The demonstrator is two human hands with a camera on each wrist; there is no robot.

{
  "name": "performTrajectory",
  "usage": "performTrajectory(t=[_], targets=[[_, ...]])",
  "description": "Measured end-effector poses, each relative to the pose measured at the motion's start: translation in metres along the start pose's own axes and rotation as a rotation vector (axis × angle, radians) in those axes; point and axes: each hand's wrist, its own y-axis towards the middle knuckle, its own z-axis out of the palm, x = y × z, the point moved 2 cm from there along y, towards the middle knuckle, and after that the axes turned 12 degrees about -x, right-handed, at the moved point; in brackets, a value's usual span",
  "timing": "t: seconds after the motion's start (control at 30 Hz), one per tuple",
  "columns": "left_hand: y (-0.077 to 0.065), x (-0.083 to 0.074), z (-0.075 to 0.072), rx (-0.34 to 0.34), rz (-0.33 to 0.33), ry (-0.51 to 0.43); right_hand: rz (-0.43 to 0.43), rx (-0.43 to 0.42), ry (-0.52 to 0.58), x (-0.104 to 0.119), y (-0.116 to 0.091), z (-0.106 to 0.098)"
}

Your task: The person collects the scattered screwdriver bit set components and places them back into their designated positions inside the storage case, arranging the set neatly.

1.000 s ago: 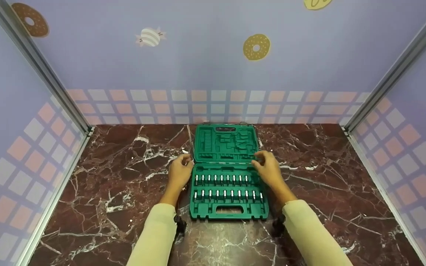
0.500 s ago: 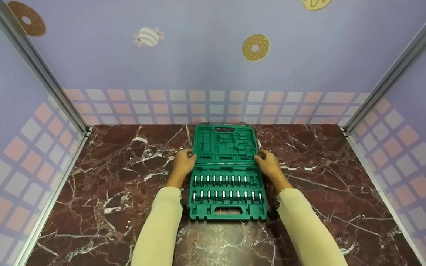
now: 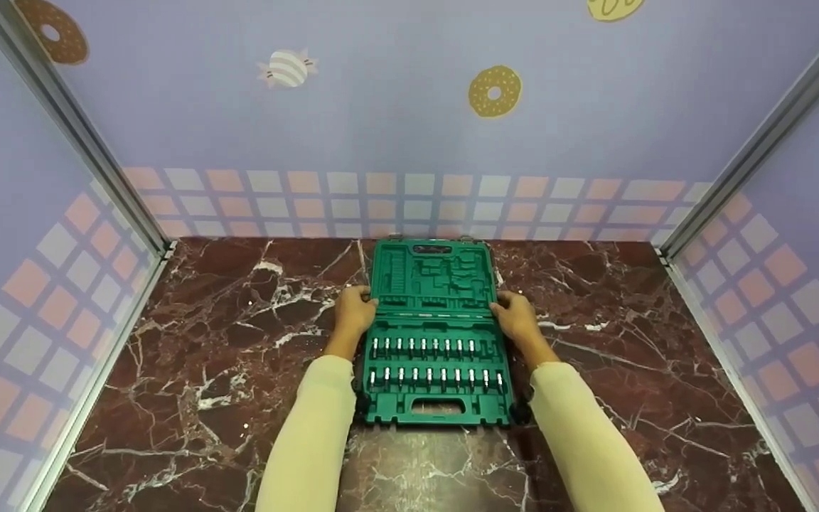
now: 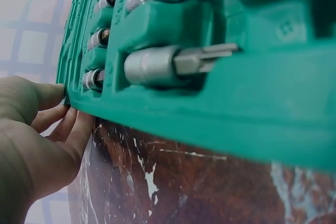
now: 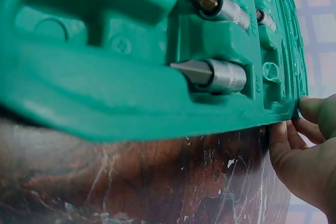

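Observation:
A green plastic tool case [image 3: 399, 409] lies unfolded on the marbled surface, its lid [image 3: 416, 288] toward the back wall. Two rows of silver bit sockets [image 3: 429, 377] sit in the near half; the upper row has a vacant slot at its right end. My left hand [image 3: 354, 314] grips the case's left side by the hinge, thumb on top and fingers under the edge in the left wrist view. At the opposite side my right hand [image 3: 518, 320] pinches the edge likewise. The right wrist view shows a flat-tipped bit socket [image 5: 215, 74] close up.
The dark red marbled tabletop [image 3: 637, 370] spreads to both sides of the case. A patterned back wall [image 3: 409, 128] stands right behind the lid. Side panels with metal corner posts [image 3: 765, 135] bound the table left and right.
Both hands have come onto the case's sides near the hinge and now grip it; a second ago their fingers were more loosely placed there. The case has hardly moved.

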Motion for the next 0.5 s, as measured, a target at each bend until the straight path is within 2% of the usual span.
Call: performTrajectory(t=[0.5], targets=[[-0.0043,-0.0010,-0.0014,-0.047,0.013,-0.070,-0.027,-0.048,-0.001,0.0014,-0.0036,-0.0022]])
